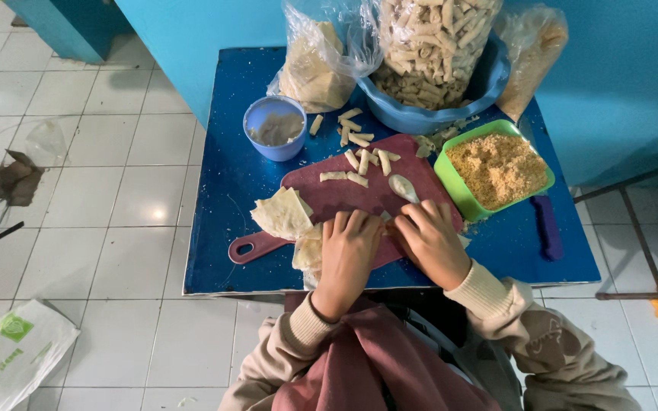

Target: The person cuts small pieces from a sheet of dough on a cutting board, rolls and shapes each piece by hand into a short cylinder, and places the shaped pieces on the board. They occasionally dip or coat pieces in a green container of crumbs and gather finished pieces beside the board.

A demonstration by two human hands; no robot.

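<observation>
Maroon cutting board (329, 199) is lying on the blue surface (230, 175), and both hands are resting palm-down on its near edge, fingers curled forward and nearly touching each other. Left hand (346, 255) is pressing beside a stack of pale wrappers (283, 215), while right hand (432, 242) is sitting just below a spoon (403, 187); whatever they are rolling is hidden under the fingers, so I cannot tell its grip. Finished rolls (363, 160) are lying farther up the board, near a green tub of crumbs (496, 171) and a small blue bowl (275, 128).
</observation>
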